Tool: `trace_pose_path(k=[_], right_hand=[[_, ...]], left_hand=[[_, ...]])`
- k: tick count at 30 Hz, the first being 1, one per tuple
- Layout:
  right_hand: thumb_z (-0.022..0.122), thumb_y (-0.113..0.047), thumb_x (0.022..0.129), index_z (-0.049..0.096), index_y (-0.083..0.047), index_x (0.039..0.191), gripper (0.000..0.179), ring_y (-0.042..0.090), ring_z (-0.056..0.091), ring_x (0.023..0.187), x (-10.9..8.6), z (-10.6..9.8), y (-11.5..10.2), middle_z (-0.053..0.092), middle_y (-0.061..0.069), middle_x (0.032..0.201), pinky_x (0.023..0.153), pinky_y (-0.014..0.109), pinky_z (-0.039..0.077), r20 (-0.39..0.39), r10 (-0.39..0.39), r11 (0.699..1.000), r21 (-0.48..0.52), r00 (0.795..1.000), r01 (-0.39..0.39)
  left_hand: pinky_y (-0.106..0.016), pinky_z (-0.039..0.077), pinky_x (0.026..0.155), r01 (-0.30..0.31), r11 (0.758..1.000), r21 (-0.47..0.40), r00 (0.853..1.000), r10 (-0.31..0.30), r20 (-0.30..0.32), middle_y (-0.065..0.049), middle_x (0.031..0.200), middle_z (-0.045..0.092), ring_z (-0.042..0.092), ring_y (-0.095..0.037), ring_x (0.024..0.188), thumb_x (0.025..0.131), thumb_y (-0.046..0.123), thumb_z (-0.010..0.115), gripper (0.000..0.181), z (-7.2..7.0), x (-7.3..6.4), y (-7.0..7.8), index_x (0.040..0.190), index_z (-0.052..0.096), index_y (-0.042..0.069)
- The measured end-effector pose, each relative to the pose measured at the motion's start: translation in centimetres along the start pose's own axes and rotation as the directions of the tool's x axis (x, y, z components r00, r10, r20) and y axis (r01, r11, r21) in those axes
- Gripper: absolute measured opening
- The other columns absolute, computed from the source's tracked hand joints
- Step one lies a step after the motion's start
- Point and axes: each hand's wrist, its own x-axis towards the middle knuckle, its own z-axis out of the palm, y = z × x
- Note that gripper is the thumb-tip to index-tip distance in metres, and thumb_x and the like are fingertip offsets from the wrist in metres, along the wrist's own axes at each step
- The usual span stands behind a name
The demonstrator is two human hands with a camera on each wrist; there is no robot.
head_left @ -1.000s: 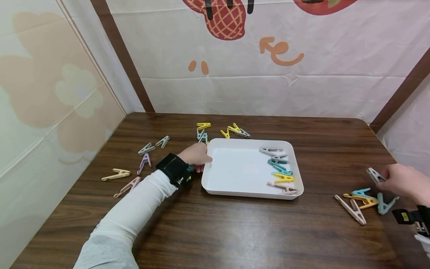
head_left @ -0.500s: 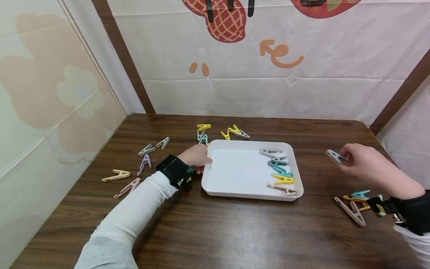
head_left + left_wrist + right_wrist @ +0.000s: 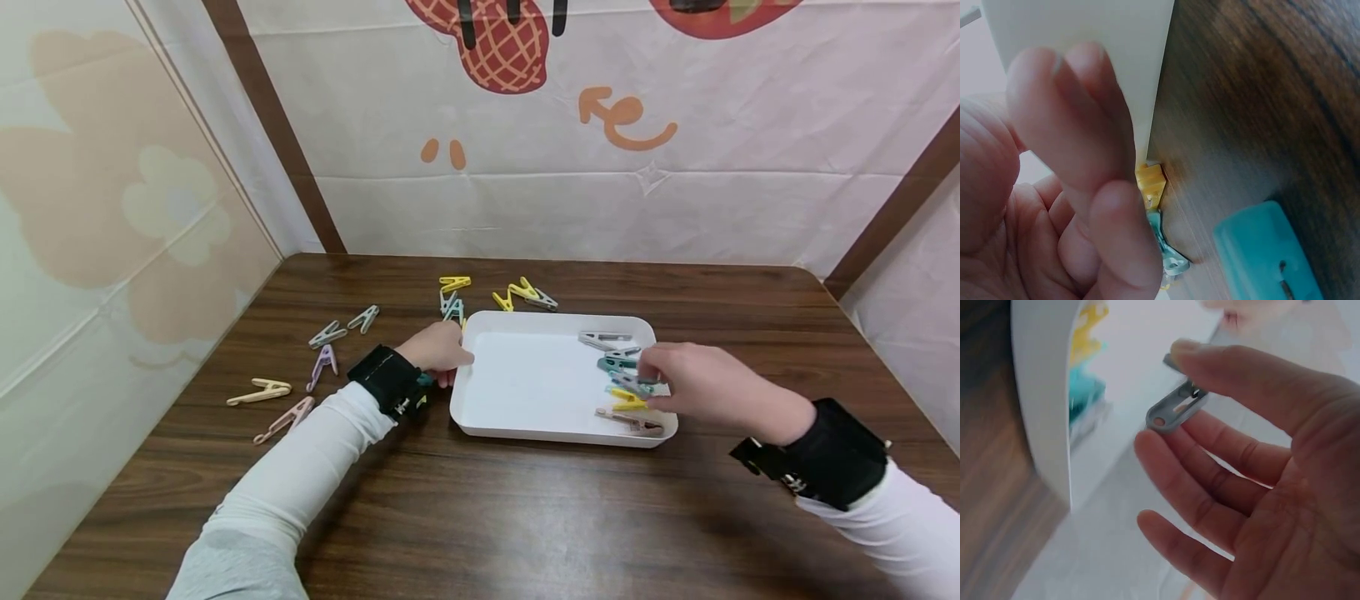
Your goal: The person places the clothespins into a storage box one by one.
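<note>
My left hand (image 3: 437,346) grips the left rim of a white tray (image 3: 525,367); in the left wrist view its curled fingers (image 3: 1072,125) lie against the tray wall. Over the tray's right side, my right hand (image 3: 705,383) holds a grey clothespin (image 3: 1175,412), pinched between thumb and fingers in the right wrist view. Below it, a column of clothespins lies along the tray's right side: a grey one (image 3: 600,340) at the back, teal ones, a yellow one (image 3: 628,401) and a pinkish one (image 3: 633,420) in front.
Several clothespins lie left of the tray, among them a purple one (image 3: 322,367) and a cream one (image 3: 259,391). Behind the tray are yellow ones (image 3: 454,284) and grey-blue ones. A teal piece (image 3: 1266,250) lies near my left hand. A printed cloth (image 3: 480,208) hangs behind the table.
My right hand has lifted the grey clothespin from the pile at the right and carried it left over the tray. My left hand has stayed on the tray's rim.
</note>
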Motion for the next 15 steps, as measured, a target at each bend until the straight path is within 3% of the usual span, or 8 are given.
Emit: trace_pose_path(k=[7,15], right_hand=[[0.083,-0.019,0.076,0.061,-0.016,0.085,0.024,0.008,0.044,0.066,1.9,2.2,-1.6,0.056,-0.007,0.08,0.056,0.026,0.04,0.043,-0.108,0.994,-0.021,0.993,0.109],[0.08,-0.01,0.075,0.052,-0.016,0.076,0.028,0.009,0.04,0.066,3.5,3.9,-2.0,0.046,-0.008,0.071,0.056,0.026,0.036,0.114,-0.166,0.984,-0.047,0.979,0.172]], left_hand=[[-0.022,0.041,0.041,-0.012,1.0,-0.004,1.0,0.012,-0.002,-0.007,0.052,0.061,0.056,-0.013,0.04,0.093,0.012,0.055,0.03,0.0,-0.2,0.1,0.067,0.063,0.0],[-0.022,0.041,0.041,-0.016,1.0,-0.006,1.0,0.016,-0.002,-0.006,0.051,0.06,0.056,-0.013,0.04,0.093,0.012,0.055,0.03,-0.1,-0.3,0.2,0.067,0.063,0.0]])
